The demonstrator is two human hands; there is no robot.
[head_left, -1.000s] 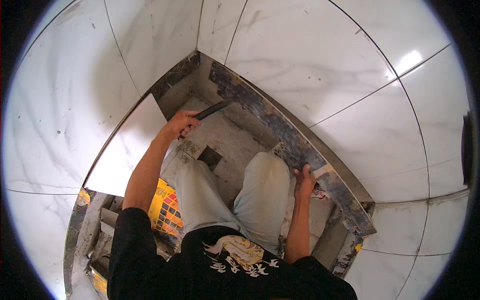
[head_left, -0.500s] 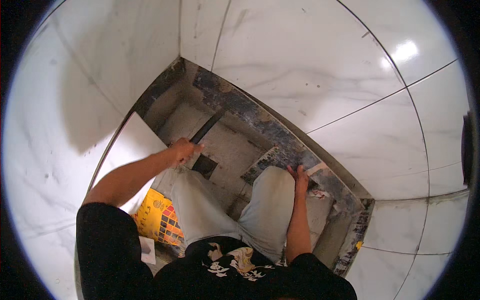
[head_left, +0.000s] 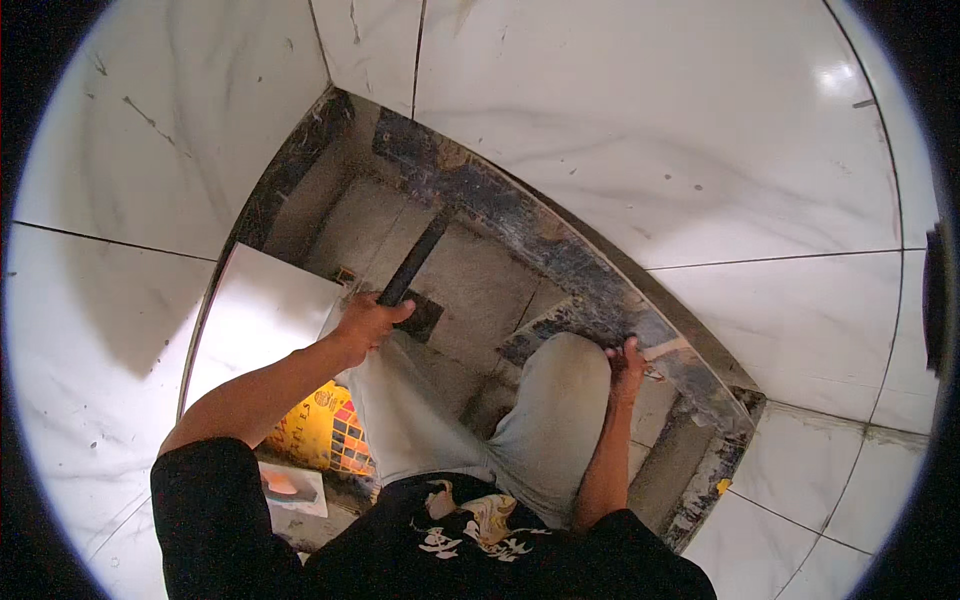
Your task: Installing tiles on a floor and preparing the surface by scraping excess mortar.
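My left hand (head_left: 368,325) is closed around the near end of a long dark bar (head_left: 418,258). The bar slants away to the right, and its far end meets the dark, scuffed face of a low ledge (head_left: 490,205). What kind of tool it is does not show. My right hand (head_left: 626,368) rests beside my right knee against the ledge, fingers slightly apart. Next to its fingertips a pale strip (head_left: 666,348) lies across the ledge. Below the bar, a dark square opening (head_left: 424,318) shows in the rough grey floor of the recess (head_left: 480,265).
A large white tile (head_left: 270,305) leans at the left edge, beside a yellow bag (head_left: 310,430) with a coloured grid print. A printed card (head_left: 293,490) lies nearer me. Glossy white marbled tile walls (head_left: 600,130) surround the recess. A raised slab (head_left: 535,330) stands by my right knee.
The view has shifted, so the recess sits slightly differently in it. More of the dark bar shows beyond my left hand, and its index finger no longer points out. My right hand stays by the knee.
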